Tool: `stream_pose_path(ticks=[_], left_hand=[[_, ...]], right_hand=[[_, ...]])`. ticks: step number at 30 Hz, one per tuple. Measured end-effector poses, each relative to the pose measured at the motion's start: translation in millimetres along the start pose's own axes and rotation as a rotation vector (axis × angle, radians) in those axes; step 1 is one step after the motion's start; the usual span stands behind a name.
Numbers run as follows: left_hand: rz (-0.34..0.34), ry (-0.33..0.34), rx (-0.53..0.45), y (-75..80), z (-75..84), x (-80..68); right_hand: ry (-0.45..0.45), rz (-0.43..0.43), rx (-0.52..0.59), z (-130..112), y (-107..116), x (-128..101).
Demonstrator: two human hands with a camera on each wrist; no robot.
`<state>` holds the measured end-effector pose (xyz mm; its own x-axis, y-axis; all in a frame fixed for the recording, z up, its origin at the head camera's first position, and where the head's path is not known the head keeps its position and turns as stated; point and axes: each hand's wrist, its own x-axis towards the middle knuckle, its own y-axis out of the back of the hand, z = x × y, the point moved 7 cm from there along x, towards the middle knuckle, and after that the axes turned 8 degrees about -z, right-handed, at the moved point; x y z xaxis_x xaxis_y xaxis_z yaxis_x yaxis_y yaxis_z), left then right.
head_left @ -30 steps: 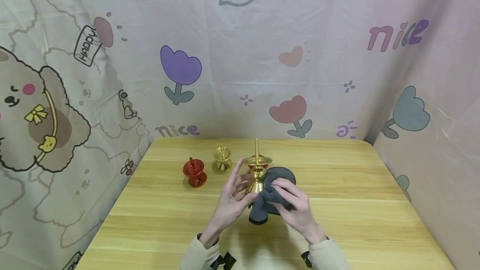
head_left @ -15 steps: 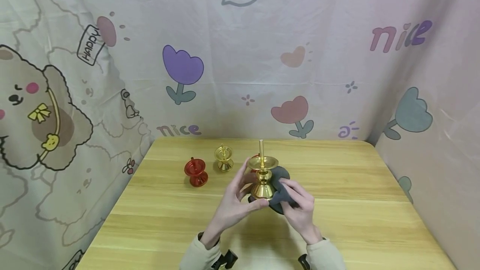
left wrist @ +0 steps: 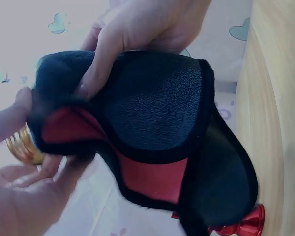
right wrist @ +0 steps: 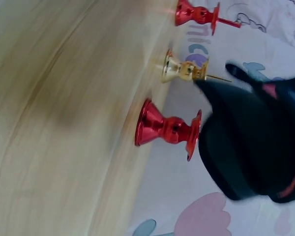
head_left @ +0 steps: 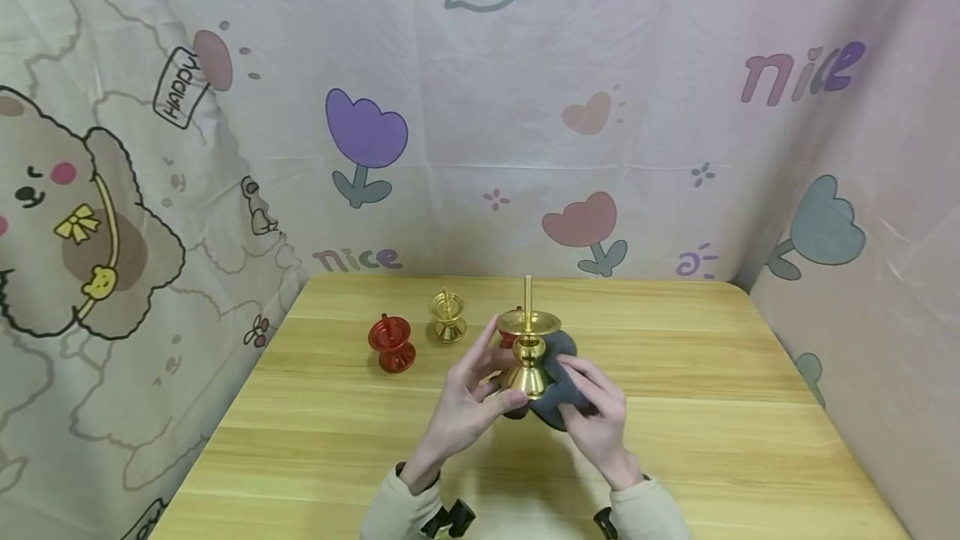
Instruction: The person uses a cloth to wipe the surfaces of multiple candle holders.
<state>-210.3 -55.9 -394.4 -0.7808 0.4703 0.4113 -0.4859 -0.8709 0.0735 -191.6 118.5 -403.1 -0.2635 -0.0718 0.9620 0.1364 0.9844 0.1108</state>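
Held candlestick (head_left: pixel 529 348) — cloth (head_left: pixel 561 387) at right.

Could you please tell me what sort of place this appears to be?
Probably an indoor workspace, perhaps a filming corner: a wood-grain table, a cartoon-printed fabric backdrop behind it, and a gold candle holder in the left hand. The wider room is hidden.

A shiny gold candle holder (right wrist: pixel 186 70) stands between two shiny red cup-topped holders (right wrist: pixel 167 129) on a pale wooden surface (right wrist: pixel 64 147). A dark cloth with pink bits (right wrist: pixel 246 142) is near.
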Motion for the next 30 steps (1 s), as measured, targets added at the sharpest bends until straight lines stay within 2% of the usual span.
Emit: stream_pose_path(ticks=[3, 6, 11, 14, 17, 20, 23, 26, 28, 30], left_hand=[[-0.048, -0.031, -0.014, -1.6, 0.5, 0.5], [-0.059, 0.001, 0.022, -3.0, 0.0, 1.4], [0.024, 0.069, 0.121, -2.3, 1.5, 2.7], [0.065, 0.068, 0.154, -0.9, 4.1, 2.2], [0.055, 0.031, 0.153, 0.4, 6.7, 1.5], [0.022, -0.006, 0.107, 1.3, 6.6, 1.0], [-0.012, -0.018, 0.039, 0.7, 4.1, -0.3], [-0.033, -0.033, 0.059, -2.0, 4.0, -1.1], [-0.030, -0.029, 0.084, -4.2, 4.4, -1.0], [-0.003, -0.005, 0.099, -5.6, 4.0, -0.3]], right_hand=[[-0.118, 0.009, 0.127, 9, 1, -3], [-0.133, 0.024, 0.108, 10, 3, -4], [0.044, 0.042, -0.102, -4, 0, 2], [0.143, 0.042, -0.170, -13, -3, 8], [0.182, 0.040, -0.173, -17, -2, 11], [0.143, 0.034, -0.112, -14, 0, 9], [0.018, 0.038, 0.011, -3, 2, 4], [-0.082, 0.064, 0.094, 5, 3, -1], [-0.082, 0.080, 0.084, 5, 4, -1], [-0.044, 0.091, 0.039, 3, 3, 1]])
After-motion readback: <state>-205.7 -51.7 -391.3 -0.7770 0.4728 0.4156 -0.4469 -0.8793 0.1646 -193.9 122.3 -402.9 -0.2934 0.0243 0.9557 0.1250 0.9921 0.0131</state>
